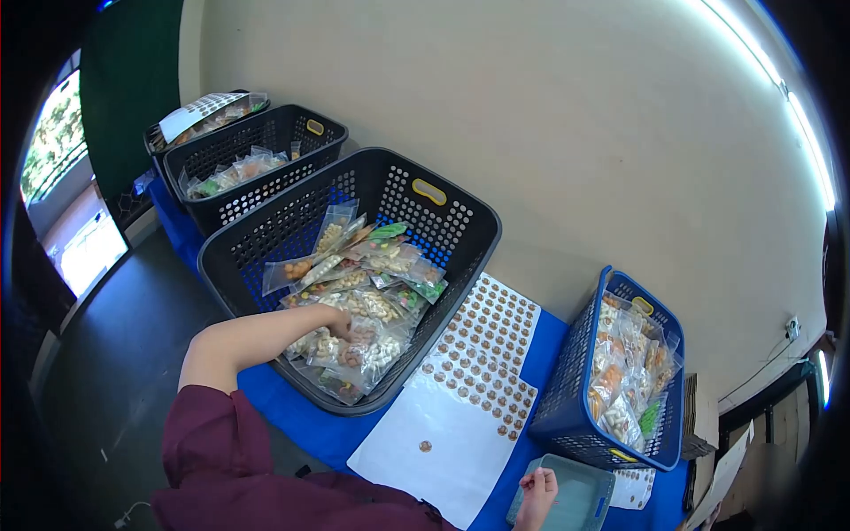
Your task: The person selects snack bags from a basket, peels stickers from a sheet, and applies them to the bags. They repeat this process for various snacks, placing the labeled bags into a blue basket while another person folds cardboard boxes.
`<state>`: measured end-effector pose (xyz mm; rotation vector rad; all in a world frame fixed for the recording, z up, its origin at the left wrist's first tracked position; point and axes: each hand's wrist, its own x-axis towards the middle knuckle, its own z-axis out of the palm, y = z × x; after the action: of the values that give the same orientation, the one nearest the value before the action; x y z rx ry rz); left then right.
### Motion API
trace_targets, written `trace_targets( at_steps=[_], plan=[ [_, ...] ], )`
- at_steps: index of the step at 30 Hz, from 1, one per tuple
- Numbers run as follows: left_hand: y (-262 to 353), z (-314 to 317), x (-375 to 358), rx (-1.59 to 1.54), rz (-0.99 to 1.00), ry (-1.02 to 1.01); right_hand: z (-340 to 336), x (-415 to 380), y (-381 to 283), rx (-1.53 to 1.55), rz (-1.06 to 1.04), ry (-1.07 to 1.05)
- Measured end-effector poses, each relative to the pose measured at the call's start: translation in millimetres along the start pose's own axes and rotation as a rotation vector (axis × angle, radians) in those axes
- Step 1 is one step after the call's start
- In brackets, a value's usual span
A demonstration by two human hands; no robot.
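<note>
A large black basket (354, 404) holds many clear packets of snacks (381, 257). My left hand (335, 320) reaches into it and rests among the packets at the front, its fingers curled and partly hidden, so any grip is unclear. Low in the view, my right hand (538, 487) is over the edge of a shallow translucent tray (580, 482), thumb and fingertips pinched together; what they hold, if anything, is too small to name. Between the hands lie white sheets with rows of round brown stickers (482, 354), one sheet mostly bare with a single sticker (425, 446).
A blue basket (558, 398) full of snack packets stands on the right of the blue cloth (328, 438). Two more black baskets (257, 190) are at the back left. At the lower right someone's hand is near a pale board (722, 478).
</note>
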<state>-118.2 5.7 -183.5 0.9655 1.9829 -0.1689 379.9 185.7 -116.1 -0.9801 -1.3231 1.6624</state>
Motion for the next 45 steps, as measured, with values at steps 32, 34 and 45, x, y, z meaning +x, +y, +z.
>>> trace_targets(
  at_steps=[32, 34, 45],
  plan=[
    [-24, -79, -138, -0.382, 0.064, 1.372, -1, 4, 58, -0.385, 0.125, -0.485],
    [45, -74, -186, -0.597, 0.222, 1.491, 11, 11, 49, -0.358, 0.128, -0.563],
    [280, 141, -151, -1.350, 0.803, 0.824, 63, -14, 4, 0.100, 0.203, -0.628]
  ],
)
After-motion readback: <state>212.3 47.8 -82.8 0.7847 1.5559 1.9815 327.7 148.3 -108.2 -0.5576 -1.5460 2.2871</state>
